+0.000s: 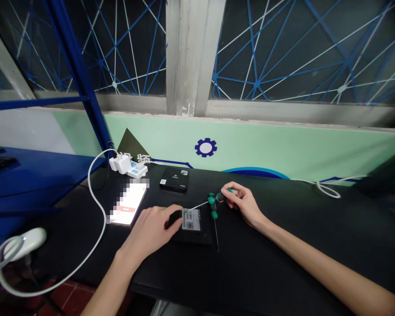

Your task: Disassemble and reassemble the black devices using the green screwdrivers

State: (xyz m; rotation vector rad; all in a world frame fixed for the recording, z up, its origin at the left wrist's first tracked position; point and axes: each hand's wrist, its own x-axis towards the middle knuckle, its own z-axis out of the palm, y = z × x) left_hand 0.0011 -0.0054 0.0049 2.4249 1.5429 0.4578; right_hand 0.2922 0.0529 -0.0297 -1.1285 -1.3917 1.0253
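My left hand (153, 230) rests on the left end of a flat black box (197, 232) with a white label (191, 219), its fingers curled over the box's edge. My right hand (242, 202) pinches the green handle of a thin screwdriver (202, 204), whose tip touches the box near the label. A second green-handled screwdriver (214, 221) lies on the table beside the box, its shaft pointing toward me.
A lit phone (129, 205) lies left of the box on the black table (283, 245). Another small black box (174, 179) sits behind. A white charger (120, 163) and white cable (95, 206) lie at the left. More white cable (327, 189) lies at the right.
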